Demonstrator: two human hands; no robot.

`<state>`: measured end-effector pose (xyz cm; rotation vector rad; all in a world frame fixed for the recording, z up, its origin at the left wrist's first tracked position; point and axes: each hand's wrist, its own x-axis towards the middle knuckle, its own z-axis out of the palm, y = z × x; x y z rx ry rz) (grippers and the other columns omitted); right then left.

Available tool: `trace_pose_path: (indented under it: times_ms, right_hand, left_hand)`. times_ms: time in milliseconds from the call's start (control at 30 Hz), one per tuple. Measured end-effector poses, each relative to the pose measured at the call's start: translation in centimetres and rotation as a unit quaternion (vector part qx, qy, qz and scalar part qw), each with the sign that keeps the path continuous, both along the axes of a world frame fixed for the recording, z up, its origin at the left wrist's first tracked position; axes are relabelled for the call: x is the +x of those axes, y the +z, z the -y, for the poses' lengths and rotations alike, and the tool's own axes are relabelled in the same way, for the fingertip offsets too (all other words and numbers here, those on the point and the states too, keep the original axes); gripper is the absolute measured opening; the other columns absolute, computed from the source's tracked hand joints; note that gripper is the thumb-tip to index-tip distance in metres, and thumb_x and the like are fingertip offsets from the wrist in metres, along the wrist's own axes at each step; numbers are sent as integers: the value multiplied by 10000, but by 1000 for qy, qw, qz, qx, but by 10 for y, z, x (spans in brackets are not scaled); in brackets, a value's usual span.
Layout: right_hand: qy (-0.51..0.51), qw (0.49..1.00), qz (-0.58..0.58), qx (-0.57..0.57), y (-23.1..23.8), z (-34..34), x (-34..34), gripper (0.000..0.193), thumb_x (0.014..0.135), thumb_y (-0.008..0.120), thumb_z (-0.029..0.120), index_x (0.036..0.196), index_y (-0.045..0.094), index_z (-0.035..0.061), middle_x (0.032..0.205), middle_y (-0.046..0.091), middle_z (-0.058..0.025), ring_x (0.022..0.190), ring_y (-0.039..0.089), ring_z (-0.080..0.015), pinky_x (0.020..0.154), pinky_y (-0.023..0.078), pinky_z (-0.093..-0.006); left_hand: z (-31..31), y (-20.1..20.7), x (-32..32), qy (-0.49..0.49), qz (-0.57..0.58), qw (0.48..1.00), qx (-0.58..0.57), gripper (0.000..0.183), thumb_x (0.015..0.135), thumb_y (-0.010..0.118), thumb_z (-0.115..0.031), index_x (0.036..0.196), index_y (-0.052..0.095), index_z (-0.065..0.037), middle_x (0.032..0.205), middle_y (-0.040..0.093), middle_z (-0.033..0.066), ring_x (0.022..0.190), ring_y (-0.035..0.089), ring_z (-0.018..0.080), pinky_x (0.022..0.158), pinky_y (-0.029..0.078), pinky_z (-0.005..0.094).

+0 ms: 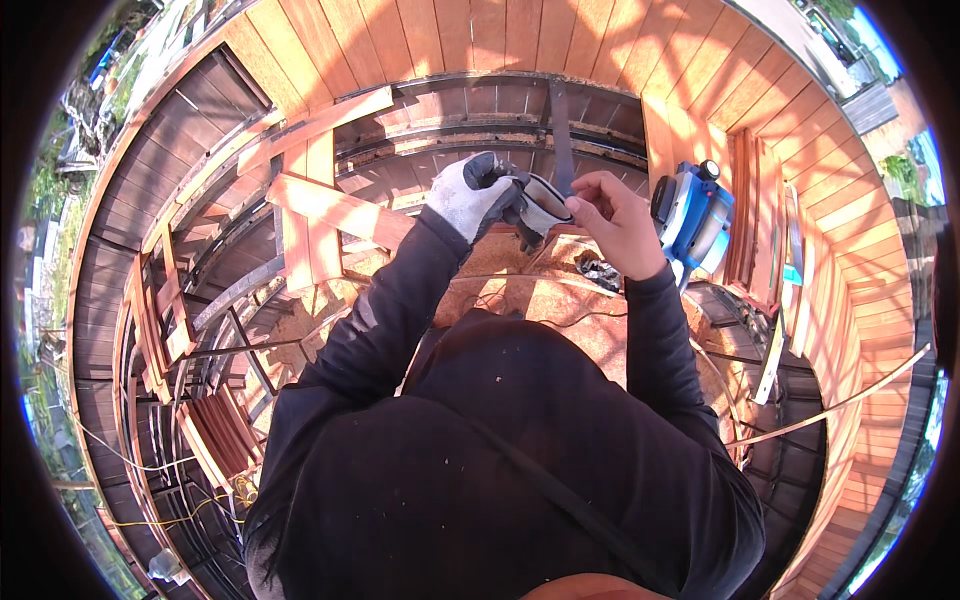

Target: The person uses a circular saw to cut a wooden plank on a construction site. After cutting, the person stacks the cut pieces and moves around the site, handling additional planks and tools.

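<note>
My left hand (470,196) wears a white and dark grey work glove. Its fingers are closed on a loose work glove (538,222), whose pale-rimmed cuff gapes toward my bare right hand (612,218). The right thumb and fingers pinch the edge of that cuff. Dark fingers of the loose glove hang below the left hand. Both hands are raised in front of my chest, above the curved wooden frame.
A blue power tool (692,222) stands just right of my right hand, beside stacked boards (745,215). A crumpled black-and-white item (598,272) lies below that hand. Loose planks (340,208) cross the frame at left. Cut boards (222,437) lie lower left, near a yellow cord (185,518).
</note>
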<state>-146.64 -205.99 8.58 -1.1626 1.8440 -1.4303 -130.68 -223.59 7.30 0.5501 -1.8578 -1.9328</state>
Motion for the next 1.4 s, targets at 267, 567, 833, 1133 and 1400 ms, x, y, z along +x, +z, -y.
trace_pose_path:
  times_ms: [267,567,833,1133,1400]
  right_hand:
    - [-35,998,-53,-24,-35,-5,36,168,855,571,4,982,681,11,873,660,-122,760,646,-192,701,500,-297]
    - [-31,998,1,-58,-62,-33,28,259,871,484,-103,1032,655,6,982,665,-78,927,651,-180,817,509,-282]
    - [-73,984,152,-55,-32,-18,10,182,955,530,-8,1105,632,-11,943,649,-19,869,610,-74,776,489,-217]
    - [-132,979,148,-50,-15,-1,40,89,910,630,43,955,570,-4,766,608,-20,658,595,-57,561,518,-220]
    - [-127,990,54,21,-5,-9,29,108,888,637,19,960,560,-5,771,604,-50,655,620,-95,553,511,-244]
  left_hand:
    - [-55,-18,65,-27,24,994,-106,172,885,645,-81,1037,670,-5,952,718,90,847,678,122,781,530,276]
    - [-57,-75,107,-60,160,977,126,179,930,619,-144,1032,693,-17,869,701,41,752,639,96,699,512,250]
    - [-54,-36,84,-16,109,990,92,148,942,590,-100,1038,644,-2,812,669,50,698,637,105,645,517,255]
    - [-47,-17,37,-19,73,960,-270,306,930,637,-299,946,606,5,765,664,111,645,637,157,620,499,319]
    - [-23,-11,6,-91,118,987,67,201,962,591,-196,932,647,-5,703,638,32,573,599,105,517,484,252]
